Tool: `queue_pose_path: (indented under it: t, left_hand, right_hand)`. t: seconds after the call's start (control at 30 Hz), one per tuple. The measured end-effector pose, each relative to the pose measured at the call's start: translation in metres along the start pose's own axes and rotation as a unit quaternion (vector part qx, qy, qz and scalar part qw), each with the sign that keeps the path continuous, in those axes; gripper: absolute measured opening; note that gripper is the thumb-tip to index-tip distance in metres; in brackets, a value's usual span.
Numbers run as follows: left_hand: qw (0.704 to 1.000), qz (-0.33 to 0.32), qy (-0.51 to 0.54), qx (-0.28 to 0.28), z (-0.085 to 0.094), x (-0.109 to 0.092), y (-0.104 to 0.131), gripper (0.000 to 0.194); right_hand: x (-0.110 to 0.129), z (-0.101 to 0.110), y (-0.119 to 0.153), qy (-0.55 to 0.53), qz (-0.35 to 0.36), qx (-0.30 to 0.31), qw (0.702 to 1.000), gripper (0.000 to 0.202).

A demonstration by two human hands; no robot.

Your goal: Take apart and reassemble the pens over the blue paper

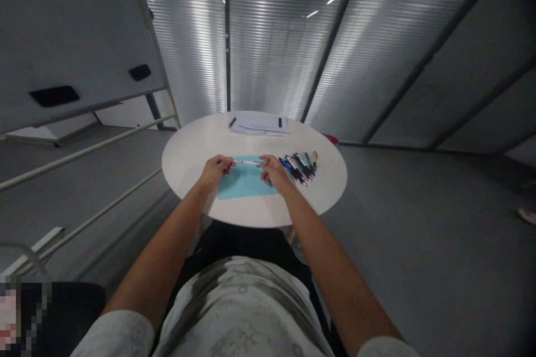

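A thin white pen (pixel 248 162) is stretched sideways between my two hands, just above a light blue sheet (pixel 245 183) on the round white table (pixel 188 150). My left hand (pixel 216 170) pinches the pen's left end, fingers closed. At the other end, my right hand (pixel 273 170) holds it between closed fingers, over the sheet's right part. Just right of that hand lie several pens and markers (pixel 299 167) in blue, black, white, green and yellow, side by side. The fingertips are small and partly blurred.
A stack of papers (pixel 259 124) lies at the table's far side. A whiteboard on a metal frame (pixel 79 28) stands at the left, above a dark chair (pixel 79 312) at the lower left. Part of a person shows at the lower left edge.
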State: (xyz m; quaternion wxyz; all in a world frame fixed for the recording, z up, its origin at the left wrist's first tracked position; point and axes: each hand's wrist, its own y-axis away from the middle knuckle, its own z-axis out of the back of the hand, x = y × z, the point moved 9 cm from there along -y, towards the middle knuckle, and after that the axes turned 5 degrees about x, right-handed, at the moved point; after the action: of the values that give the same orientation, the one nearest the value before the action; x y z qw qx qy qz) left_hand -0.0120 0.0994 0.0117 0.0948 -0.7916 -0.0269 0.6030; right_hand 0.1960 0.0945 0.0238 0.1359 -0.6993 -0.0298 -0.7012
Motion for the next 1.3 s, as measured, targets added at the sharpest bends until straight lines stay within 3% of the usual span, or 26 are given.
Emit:
queue_pose_path:
  t: [0.17, 0.27, 0.5, 0.63, 0.87, 1.0, 1.17, 1.3]
  left_hand:
    - [1.000, -0.001, 0.006, -0.003, 0.000, -0.001, 0.000, 0.035]
    - [1.000, 0.001, 0.007, 0.000, 0.000, 0.000, 0.000, 0.035]
    - [1.000, 0.001, 0.007, 0.000, 0.000, -0.001, 0.001, 0.036]
    - [1.000, 0.003, 0.008, -0.003, -0.001, -0.002, 0.001, 0.037]
    - [1.000, 0.006, 0.018, -0.004, -0.001, -0.002, 0.001, 0.037]
    - [1.000, 0.003, 0.017, -0.001, -0.002, -0.002, 0.002, 0.036]
    - [1.000, 0.002, 0.016, -0.001, -0.001, -0.003, 0.002, 0.036]
    - [1.000, 0.005, 0.017, -0.002, -0.002, -0.003, 0.003, 0.036]
  right_hand:
    - [0.000, -0.001, 0.000, 0.028, -0.001, 0.009, 1.000, 0.030]
    - [0.000, 0.001, 0.000, 0.000, 0.005, -0.002, 1.000, 0.042]
    - [-0.002, 0.002, -0.001, 0.021, -0.002, -0.007, 1.000, 0.027]
    - [0.000, 0.003, 0.000, 0.014, 0.005, -0.010, 1.000, 0.046]
    - [-0.008, 0.000, -0.003, 0.007, -0.027, 0.010, 1.000, 0.028]
    - [-0.005, 0.005, -0.003, -0.035, -0.005, -0.010, 0.999, 0.046]
    - [-0.010, 0.000, -0.004, -0.023, -0.035, 0.016, 0.999, 0.030]
    - [-0.006, 0.005, -0.004, -0.033, -0.006, -0.011, 0.999, 0.045]
